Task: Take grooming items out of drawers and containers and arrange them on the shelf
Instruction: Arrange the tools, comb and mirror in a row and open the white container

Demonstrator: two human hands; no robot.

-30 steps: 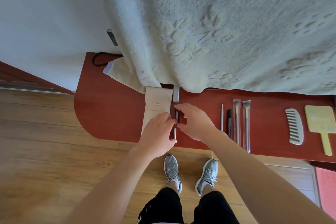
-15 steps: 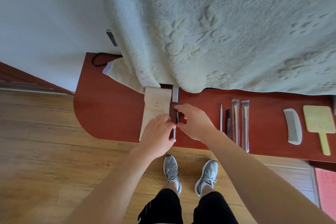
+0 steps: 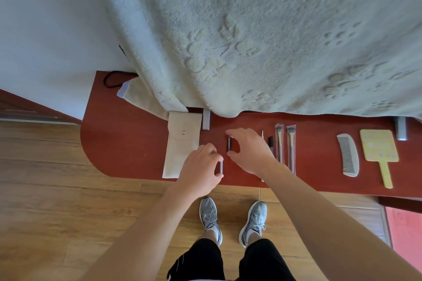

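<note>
On the red-brown shelf [image 3: 127,143] lies a beige snap pouch [image 3: 182,143]. My left hand [image 3: 201,166] is just right of the pouch and pinches a short silver stick [image 3: 221,167] between finger and thumb. Close beside it, my right hand [image 3: 249,150] holds a slim dark stick [image 3: 229,143] by its ends between index finger and thumb, low over the shelf. To the right lie a thin pencil [image 3: 262,138], a black tube [image 3: 271,141], two sleeved brushes [image 3: 279,141] [image 3: 291,143], a comb [image 3: 348,155] and a yellow hand mirror [image 3: 379,150].
A thick pale towel [image 3: 251,41] hangs over the back of the shelf and hides its rear. Metal brackets [image 3: 206,118] [image 3: 401,130] stick out beneath it. A black cord [image 3: 112,78] lies at the far left corner. Wooden floor and my shoes are below the shelf edge.
Both hands were together on one slim item beside the pouch. They have drawn apart: the left holds the silver piece lower down, the right holds the dark piece further right.
</note>
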